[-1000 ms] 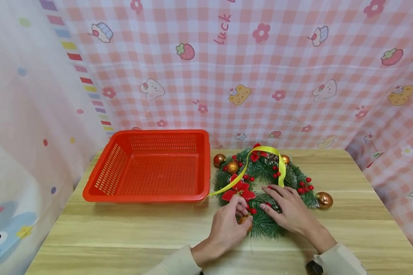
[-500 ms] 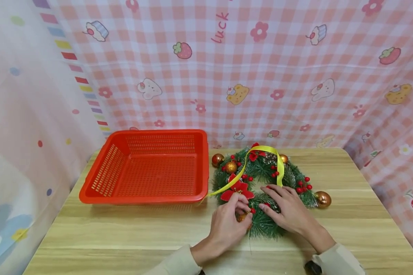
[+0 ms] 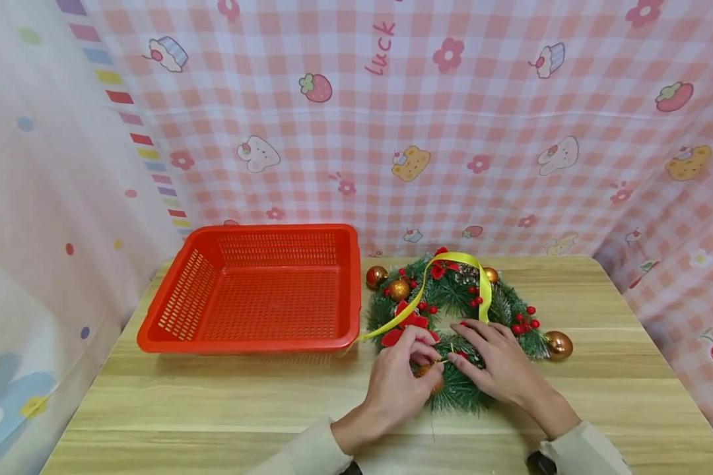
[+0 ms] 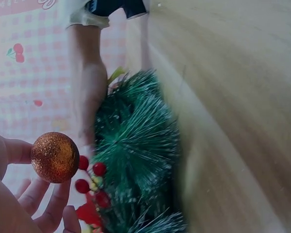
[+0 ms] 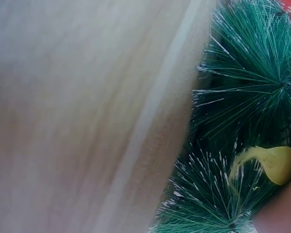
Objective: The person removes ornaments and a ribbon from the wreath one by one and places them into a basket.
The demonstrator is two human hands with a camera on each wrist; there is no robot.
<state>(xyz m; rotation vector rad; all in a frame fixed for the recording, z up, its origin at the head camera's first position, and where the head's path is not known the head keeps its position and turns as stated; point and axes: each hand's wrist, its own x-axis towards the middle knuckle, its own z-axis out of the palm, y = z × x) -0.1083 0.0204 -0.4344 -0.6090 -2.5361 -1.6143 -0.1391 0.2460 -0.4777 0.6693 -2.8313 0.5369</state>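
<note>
A green Christmas wreath [image 3: 460, 394] with red berries, a red poinsettia and gold balls lies on the table. At its near-left part, my left hand [image 3: 395, 382] pinches a copper glitter bauble [image 4: 55, 158] near its top. A thin gold cord [image 3: 445, 360] shows between those fingertips and my right thumb. Whether the right thumb touches the cord I cannot tell. My right hand [image 3: 505, 363] rests on the wreath's near-right side, fingers spread and fairly straight. A yellow ribbon [image 3: 451, 257] loops over the wreath and passes under the right hand; its end shows in the right wrist view.
Left of the wreath stands a red plastic basket [image 3: 249, 345] with slotted sides. A shiny copper bauble [image 3: 559, 345] sits at the wreath's right edge, and another reddish-gold one [image 3: 377, 277] at its far left. A checked curtain [image 3: 344, 132] hangs behind the wooden table [image 3: 214, 409].
My left hand has shifted slightly right toward the right thumb, and the bauble under its fingers has moved along. The gold cord has come into sight. My right hand stays in place.
</note>
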